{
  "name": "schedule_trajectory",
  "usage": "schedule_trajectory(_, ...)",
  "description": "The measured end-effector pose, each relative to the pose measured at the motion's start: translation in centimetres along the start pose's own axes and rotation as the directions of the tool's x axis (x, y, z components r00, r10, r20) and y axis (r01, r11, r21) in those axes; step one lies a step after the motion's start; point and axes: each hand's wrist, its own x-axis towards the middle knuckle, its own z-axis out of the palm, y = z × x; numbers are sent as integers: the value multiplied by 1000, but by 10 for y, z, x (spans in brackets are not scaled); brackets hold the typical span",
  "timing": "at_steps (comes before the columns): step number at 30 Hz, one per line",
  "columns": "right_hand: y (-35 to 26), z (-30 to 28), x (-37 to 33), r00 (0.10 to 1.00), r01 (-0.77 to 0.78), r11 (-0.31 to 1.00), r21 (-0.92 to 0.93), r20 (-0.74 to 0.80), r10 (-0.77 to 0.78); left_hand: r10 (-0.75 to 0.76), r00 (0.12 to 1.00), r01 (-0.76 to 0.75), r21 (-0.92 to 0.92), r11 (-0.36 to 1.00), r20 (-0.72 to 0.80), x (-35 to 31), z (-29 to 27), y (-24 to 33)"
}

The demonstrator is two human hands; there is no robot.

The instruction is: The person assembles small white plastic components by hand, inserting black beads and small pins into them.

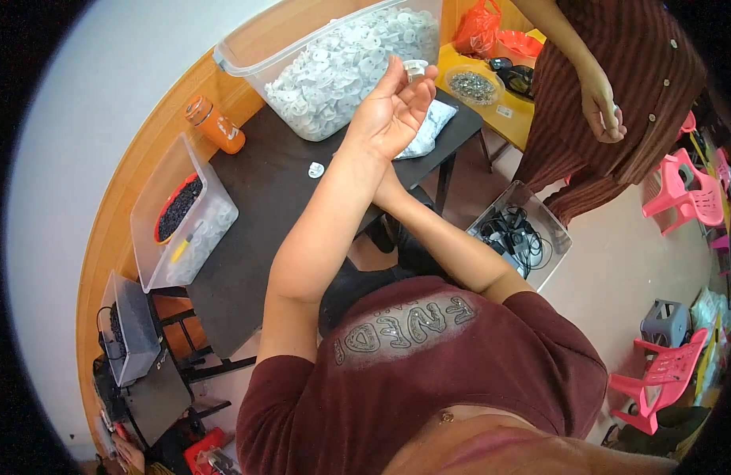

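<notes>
My left hand [393, 111] is raised over the dark table, palm turned up, with thumb and fingers closed on a small round white plastic piece [415, 66]. Behind my left wrist, my right hand [387, 187] is mostly hidden, so its fingers do not show. A big clear tub [254, 67] heaped with similar white plastic pieces [341, 67] stands just beyond my left hand. One loose white piece [316, 169] lies on the table [262, 170] left of my forearm. Partly behind my hands is a clear plastic bag [430, 131] of whitish contents.
An orange bottle [215, 125] and a clear bin [148, 229] with black bits and white pieces stand at left. Another person's hand [603, 111] hangs near a yellow table [504, 119]. A box of black cables [551, 265] is at right. Pink chairs [658, 380] stand beyond.
</notes>
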Motion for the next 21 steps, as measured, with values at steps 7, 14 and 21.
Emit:
schedule_trajectory(7, 1, 1, -1, 999, -41, 999, -2, 22, 41, 16, 1000, -16, 8, 1000, 13, 0, -5, -2)
schedule_trajectory(14, 2, 0, -2, 999, 47, 998, -38, -4, -48, 43, 999, -44, 9, 999, 33, -3, -12, -2)
schedule_trajectory(21, 4, 3, 0, 989, 129, 992, -9, -64, -130, 60, 998, -63, 122, 991, 27, -10, -22, -3)
